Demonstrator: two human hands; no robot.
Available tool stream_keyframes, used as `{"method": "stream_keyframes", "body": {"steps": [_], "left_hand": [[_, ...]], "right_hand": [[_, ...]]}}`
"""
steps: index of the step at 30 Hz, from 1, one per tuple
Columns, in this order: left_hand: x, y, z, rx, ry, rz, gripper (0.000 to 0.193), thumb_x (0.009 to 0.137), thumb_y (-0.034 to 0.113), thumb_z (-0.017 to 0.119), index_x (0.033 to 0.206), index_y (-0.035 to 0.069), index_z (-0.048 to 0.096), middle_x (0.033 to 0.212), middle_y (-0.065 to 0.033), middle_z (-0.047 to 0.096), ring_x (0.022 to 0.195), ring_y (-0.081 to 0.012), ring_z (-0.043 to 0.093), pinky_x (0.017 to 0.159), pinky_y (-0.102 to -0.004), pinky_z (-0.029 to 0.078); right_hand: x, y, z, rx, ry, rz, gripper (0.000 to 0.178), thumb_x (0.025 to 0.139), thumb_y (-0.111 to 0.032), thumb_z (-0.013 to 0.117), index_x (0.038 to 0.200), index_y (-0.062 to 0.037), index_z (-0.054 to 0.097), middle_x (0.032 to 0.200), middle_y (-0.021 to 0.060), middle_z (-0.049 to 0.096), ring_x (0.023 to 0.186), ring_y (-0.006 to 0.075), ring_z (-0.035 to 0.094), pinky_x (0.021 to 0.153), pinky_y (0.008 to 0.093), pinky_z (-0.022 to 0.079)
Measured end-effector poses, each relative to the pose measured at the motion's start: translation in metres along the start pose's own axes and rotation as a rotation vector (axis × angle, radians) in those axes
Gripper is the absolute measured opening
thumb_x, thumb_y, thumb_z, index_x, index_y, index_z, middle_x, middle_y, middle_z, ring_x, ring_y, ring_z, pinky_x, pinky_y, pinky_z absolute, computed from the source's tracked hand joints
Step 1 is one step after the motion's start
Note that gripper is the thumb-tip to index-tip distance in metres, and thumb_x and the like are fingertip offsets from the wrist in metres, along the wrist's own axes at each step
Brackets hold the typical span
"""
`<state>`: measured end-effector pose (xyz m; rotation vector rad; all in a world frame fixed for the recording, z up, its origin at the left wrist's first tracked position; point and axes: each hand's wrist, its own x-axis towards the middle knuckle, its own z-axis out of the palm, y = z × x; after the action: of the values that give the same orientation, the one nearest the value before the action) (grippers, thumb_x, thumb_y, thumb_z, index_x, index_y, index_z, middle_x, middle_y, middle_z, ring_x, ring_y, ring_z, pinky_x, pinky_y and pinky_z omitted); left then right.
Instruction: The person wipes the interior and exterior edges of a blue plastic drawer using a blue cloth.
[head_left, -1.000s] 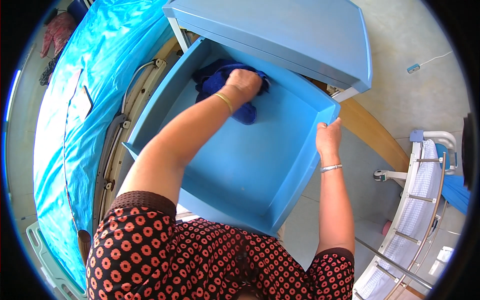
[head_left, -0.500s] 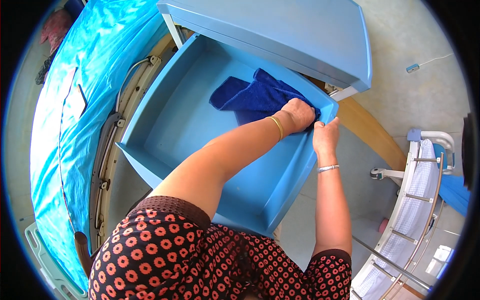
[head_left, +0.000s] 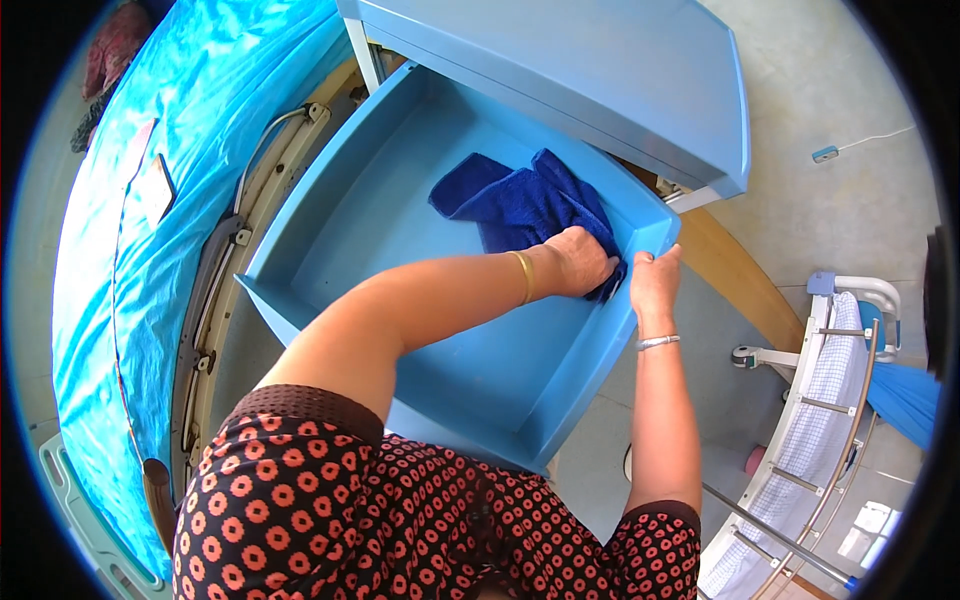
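A light blue drawer (head_left: 470, 370) is pulled out below its blue cabinet (head_left: 570, 50). Inside it, a dark blue cloth (head_left: 540, 205) lies bunched, one end spread over the drawer floor. My left hand (head_left: 580, 262), with a gold bangle at the wrist, is closed over the cloth and presses it toward the inner corner by the right wall. My right hand (head_left: 655, 285), wearing a silver bangle, grips the rim of that right wall from outside, thumb on top. The fingers of my right hand are mostly hidden behind the wall.
A bed under a shiny blue cover (head_left: 100, 300) runs along the left, its metal side rail (head_left: 210, 300) close to the drawer. On the right stands another railed bed (head_left: 810, 440) with a checked sheet. A small blue device (head_left: 825, 154) with a white cord lies on the floor.
My left hand has slid toward me along the drawer's right wall, dragging the cloth with it. My right hand keeps its grip on the rim.
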<state>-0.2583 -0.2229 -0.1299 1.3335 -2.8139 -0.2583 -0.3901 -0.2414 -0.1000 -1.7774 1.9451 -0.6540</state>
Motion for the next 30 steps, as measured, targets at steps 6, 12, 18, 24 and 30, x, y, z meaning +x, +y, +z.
{"method": "stream_keyframes", "body": {"steps": [6, 12, 18, 24, 30], "left_hand": [[0.038, -0.012, 0.003, 0.045, 0.119, -0.177, 0.03, 0.09, 0.021, 0.039, 0.107, 0.006, 0.057, 0.074, -0.008, 0.064, 0.067, -0.0232, 0.063, 0.052, -0.0344, 0.046], [0.035, -0.023, -0.009, 0.164, 0.061, -0.135, 0.018, 0.08, 0.017, 0.05, 0.087, 0.01, 0.065, 0.078, -0.0047, 0.065, 0.073, -0.0217, 0.064, 0.056, -0.0354, 0.049], [-0.035, -0.096, -0.018, 0.42, 0.029, -0.312, 0.013, 0.077, 0.015, 0.05, 0.076, 0.012, 0.062, 0.068, -0.0057, 0.064, 0.063, -0.0221, 0.063, 0.049, -0.0333, 0.047], [-0.058, -0.105, -0.011, 0.278, -0.024, -0.581, 0.03, 0.083, 0.012, 0.044, 0.111, 0.001, 0.049, 0.072, -0.0095, 0.064, 0.067, -0.026, 0.064, 0.055, -0.0367, 0.048], [0.006, -0.025, -0.009, -0.077, -0.065, -0.328, 0.033, 0.09, 0.02, 0.035, 0.114, 0.004, 0.051, 0.081, -0.0136, 0.063, 0.075, -0.0299, 0.063, 0.062, -0.0413, 0.05]], "right_hand": [[0.001, -0.002, 0.001, -0.04, -0.009, 0.02, 0.037, 0.075, -0.009, 0.048, 0.105, 0.0092, 0.038, 0.095, 0.0285, 0.056, 0.089, 0.0407, 0.056, 0.08, 0.0435, 0.044], [-0.001, -0.007, -0.003, -0.104, -0.027, 0.042, 0.037, 0.076, -0.011, 0.047, 0.106, 0.008, 0.038, 0.094, 0.0274, 0.056, 0.087, 0.04, 0.056, 0.078, 0.044, 0.044], [0.001, 0.001, -0.003, -0.023, -0.047, 0.05, 0.036, 0.077, -0.011, 0.047, 0.107, 0.0064, 0.037, 0.092, 0.0256, 0.057, 0.085, 0.0388, 0.057, 0.076, 0.0439, 0.045], [-0.001, -0.004, -0.002, -0.057, -0.03, 0.056, 0.035, 0.078, -0.011, 0.047, 0.106, 0.0057, 0.038, 0.092, 0.0251, 0.058, 0.085, 0.038, 0.058, 0.076, 0.0438, 0.046], [-0.002, -0.007, -0.002, -0.076, -0.019, 0.052, 0.035, 0.077, -0.011, 0.047, 0.106, 0.0064, 0.038, 0.093, 0.0262, 0.058, 0.085, 0.0388, 0.058, 0.076, 0.0437, 0.045]]}}
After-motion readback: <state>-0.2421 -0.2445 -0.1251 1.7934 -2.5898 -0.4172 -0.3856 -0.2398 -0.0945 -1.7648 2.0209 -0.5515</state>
